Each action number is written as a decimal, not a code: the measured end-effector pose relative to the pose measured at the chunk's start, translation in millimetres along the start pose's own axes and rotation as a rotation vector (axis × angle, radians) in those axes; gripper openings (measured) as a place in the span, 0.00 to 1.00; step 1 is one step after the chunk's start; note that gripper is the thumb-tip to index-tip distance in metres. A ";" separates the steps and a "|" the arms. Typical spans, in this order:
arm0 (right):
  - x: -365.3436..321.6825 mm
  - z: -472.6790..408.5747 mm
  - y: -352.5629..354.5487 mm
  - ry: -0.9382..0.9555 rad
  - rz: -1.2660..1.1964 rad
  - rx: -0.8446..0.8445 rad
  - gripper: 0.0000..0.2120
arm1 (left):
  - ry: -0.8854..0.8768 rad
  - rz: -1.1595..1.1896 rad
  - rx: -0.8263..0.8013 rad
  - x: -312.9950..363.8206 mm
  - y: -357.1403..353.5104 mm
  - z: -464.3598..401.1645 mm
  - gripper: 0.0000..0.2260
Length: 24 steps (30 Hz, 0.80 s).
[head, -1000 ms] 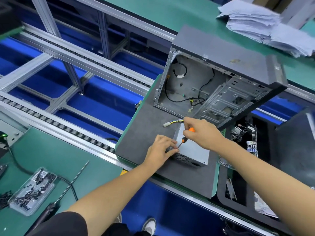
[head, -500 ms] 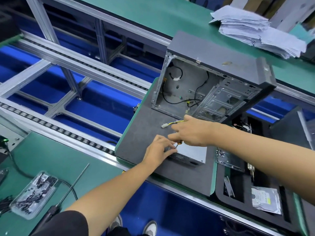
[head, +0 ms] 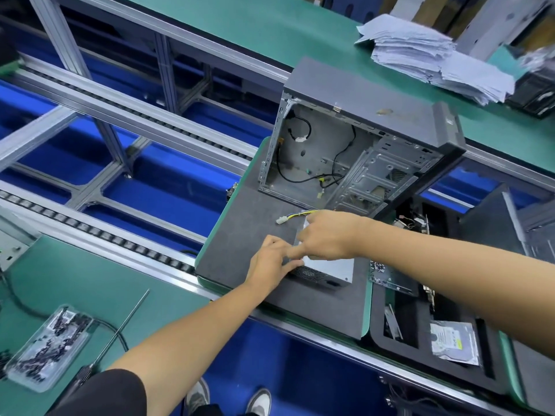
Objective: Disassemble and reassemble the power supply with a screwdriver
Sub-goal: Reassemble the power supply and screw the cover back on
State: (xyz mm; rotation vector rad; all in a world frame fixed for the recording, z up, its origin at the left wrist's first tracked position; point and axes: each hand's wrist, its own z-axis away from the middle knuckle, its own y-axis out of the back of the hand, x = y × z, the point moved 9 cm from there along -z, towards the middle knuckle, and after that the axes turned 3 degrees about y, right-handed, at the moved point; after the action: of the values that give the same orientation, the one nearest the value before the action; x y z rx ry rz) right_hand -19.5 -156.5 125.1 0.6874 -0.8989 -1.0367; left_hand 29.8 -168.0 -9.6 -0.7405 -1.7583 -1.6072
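Left hand [head: 270, 265] fingers pressed flat on power supply [head: 327, 267], which lies on grey mat [head: 240, 229] before open case [head: 360, 151]. Right hand [head: 327, 235] curled above it; screwdriver hidden, grip unclear. Advice: keep unit pinned, driver square to screw.

One view only, head-worn, wide-angle. Looks forward and steeply down from above the person's chest; shoes [head: 228, 399] show at the bottom edge. Both forearms enter from below and reach away from the lens, the left hand [head: 270, 264] and right hand [head: 326, 237] meeting near frame centre, at arm's reach. Horizon tilted: the conveyor rails [head: 99, 217] run diagonally, upper left to lower right. Straight edges bow toward the borders. Far bench with paper stack [head: 432, 58] at top right.
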 end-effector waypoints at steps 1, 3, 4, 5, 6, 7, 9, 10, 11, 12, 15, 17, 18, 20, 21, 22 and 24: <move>-5.4 -1.4 6.1 0.055 0.072 0.027 0.12 | 0.005 -0.009 0.000 0.8 -0.5 -1.0 0.07; -4.8 -0.5 5.6 0.101 0.126 0.003 0.16 | 0.036 -0.016 -0.031 1.5 -1.6 -3.2 0.08; -2.2 1.3 3.4 0.098 0.100 -0.020 0.18 | 0.049 -0.011 -0.049 1.8 -2.3 -4.5 0.08; 0.7 3.1 0.4 0.084 0.062 -0.037 0.19 | 0.050 -0.007 -0.060 1.9 -2.3 -5.1 0.08; 3.2 4.6 -1.1 0.059 -0.001 -0.042 0.19 | 0.051 -0.004 -0.062 3.0 -2.1 -5.8 0.08; 5.6 4.8 -3.2 0.022 -0.068 -0.054 0.18 | 0.052 0.005 -0.054 3.3 -0.8 -5.5 0.08; 14.1 4.9 -4.9 -0.149 -0.340 -0.007 0.08 | 0.044 0.062 -0.033 4.4 1.4 -4.4 0.07; 21.5 7.3 -6.4 -0.270 -0.480 0.037 0.05 | 0.030 0.069 -0.026 5.6 1.6 -3.6 0.07; 27.6 10.3 -10.4 -0.385 -0.584 0.058 0.06 | 0.019 0.045 -0.025 6.5 2.6 -2.9 0.07; 28.9 12.7 -16.3 -0.464 -0.640 0.040 0.09 | 0.019 0.014 -0.030 7.4 2.8 -2.4 0.07; 29.2 18.0 -32.6 -0.627 -0.688 -0.049 0.19 | 0.035 -0.005 -0.050 8.6 3.7 -5.6 0.08; 38.6 19.6 -27.9 -0.719 -0.672 -0.021 0.20 | 0.058 -0.038 -0.059 11.4 5.1 -6.4 0.07; 41.2 19.0 -25.1 -0.747 -0.688 -0.001 0.16 | 0.056 -0.068 -0.063 13.9 4.6 -6.2 0.06; 41.5 15.1 -24.8 -0.759 -0.705 -0.011 0.12 | 0.056 -0.073 -0.047 15.4 3.3 -6.5 0.05; 39.4 12.9 -24.8 -0.751 -0.696 -0.031 0.14 | 0.074 -0.067 -0.042 13.6 3.2 -6.2 0.05; 38.2 12.0 -26.0 -0.750 -0.693 -0.044 0.15 | 0.082 -0.067 -0.045 12.1 1.7 -5.4 0.05; 38.0 12.7 -26.1 -0.728 -0.679 -0.067 0.16 | 0.025 -0.068 -0.072 13.2 -1.5 -4.7 0.06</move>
State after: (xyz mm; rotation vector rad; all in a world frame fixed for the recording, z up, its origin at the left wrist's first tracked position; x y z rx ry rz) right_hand -33.0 -202.2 120.6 0.5669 -1.2754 -1.9916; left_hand 20.7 -173.0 -0.1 -0.6975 -1.7326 -1.7260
